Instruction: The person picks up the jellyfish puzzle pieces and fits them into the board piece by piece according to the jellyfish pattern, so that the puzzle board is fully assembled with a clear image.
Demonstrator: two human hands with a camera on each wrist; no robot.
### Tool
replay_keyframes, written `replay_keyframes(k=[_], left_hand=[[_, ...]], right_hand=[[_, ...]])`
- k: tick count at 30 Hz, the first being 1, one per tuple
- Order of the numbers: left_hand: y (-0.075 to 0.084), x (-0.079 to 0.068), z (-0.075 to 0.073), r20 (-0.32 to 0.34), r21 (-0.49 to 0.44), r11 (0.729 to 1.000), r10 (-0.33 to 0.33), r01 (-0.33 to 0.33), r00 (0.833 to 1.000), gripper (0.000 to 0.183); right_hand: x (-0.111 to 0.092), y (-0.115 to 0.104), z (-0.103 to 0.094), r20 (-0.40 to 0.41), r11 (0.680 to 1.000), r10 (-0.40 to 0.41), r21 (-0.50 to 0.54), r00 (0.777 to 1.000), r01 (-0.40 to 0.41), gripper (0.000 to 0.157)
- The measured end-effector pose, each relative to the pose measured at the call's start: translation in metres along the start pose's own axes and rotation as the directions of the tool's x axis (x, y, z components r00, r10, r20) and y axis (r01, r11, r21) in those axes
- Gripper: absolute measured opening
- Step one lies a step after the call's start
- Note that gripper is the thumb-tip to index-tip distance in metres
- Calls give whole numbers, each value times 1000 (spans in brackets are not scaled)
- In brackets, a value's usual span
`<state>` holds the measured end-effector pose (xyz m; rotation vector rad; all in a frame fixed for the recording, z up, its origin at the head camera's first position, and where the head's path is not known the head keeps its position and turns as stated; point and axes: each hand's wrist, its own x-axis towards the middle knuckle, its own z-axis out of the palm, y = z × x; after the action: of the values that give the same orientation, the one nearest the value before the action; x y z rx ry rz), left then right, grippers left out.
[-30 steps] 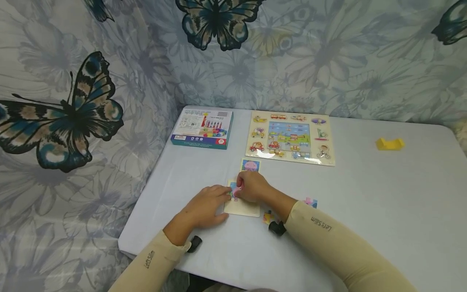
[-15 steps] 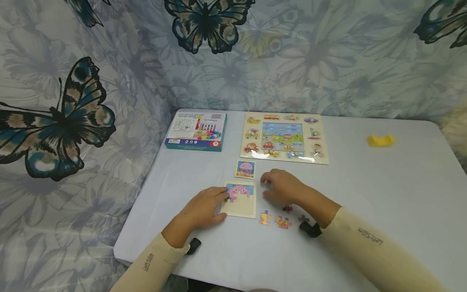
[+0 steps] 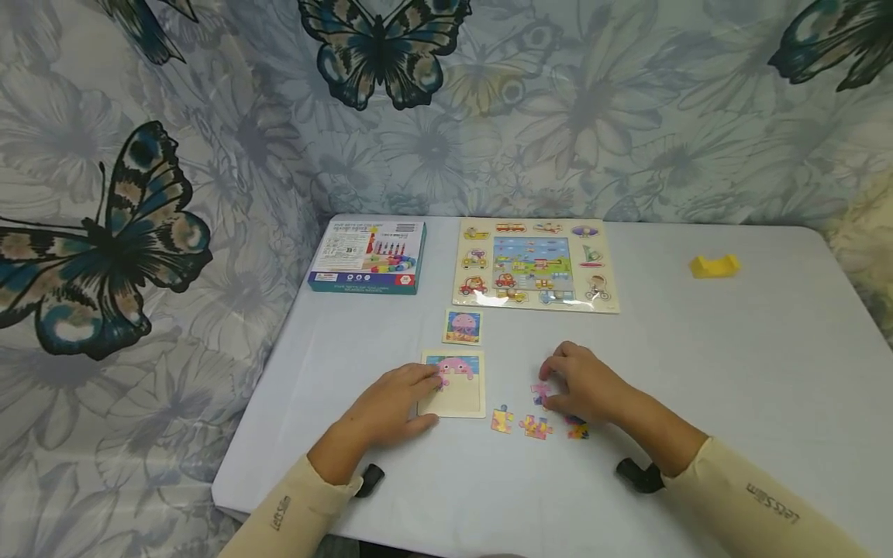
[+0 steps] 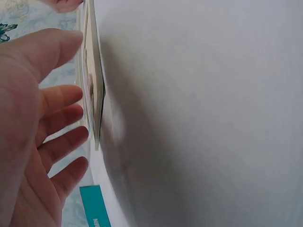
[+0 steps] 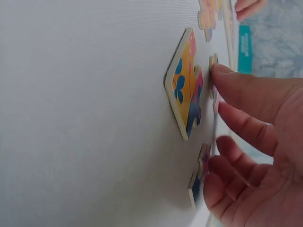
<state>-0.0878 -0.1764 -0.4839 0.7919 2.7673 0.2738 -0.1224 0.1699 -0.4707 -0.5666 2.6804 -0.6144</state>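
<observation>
My left hand (image 3: 384,407) rests with extended fingers on the left side of a small wooden puzzle board (image 3: 463,404). Pink and blue pieces fill the board's upper part; bare wood shows below. To the right, my right hand (image 3: 593,387) pinches a pink-and-blue puzzle piece (image 3: 539,393) between thumb and index finger, close to the table. A yellow puzzle piece (image 3: 501,419) and a pink-yellow one (image 3: 536,428) lie between board and hand. In the right wrist view, a yellow corner piece (image 5: 179,90) lies near the thumb, and another piece (image 5: 199,177) is by the curled fingers.
Behind the board lies a small square pink octopus picture (image 3: 463,326). Farther back are a boxed set (image 3: 366,256) at left and a large vehicle puzzle (image 3: 533,263) beside it. A yellow block (image 3: 715,266) sits at the far right of the white table (image 3: 732,372).
My right hand has left the puzzle board and moved right to the loose pieces, where it now pinches one. The left hand stays on the board. The head view has shifted slightly.
</observation>
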Motion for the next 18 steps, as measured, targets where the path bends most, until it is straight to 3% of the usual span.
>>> replay_keyframes(k=[4,12,18], left_hand=[[1,0,2,2,5,999,35,-35,999,62],[-1,0,2,3,6,999,36,-36,999,60],[-2,0,1,15,-21,999,29,-28,999,60]], right_hand=[[3,-3,1,12,999,25,25,1000,-25,25],[15,-8,-4,68,997,12,69,998,-17,30],[35,-16,-8,33,991,0,133,999,-4,6]])
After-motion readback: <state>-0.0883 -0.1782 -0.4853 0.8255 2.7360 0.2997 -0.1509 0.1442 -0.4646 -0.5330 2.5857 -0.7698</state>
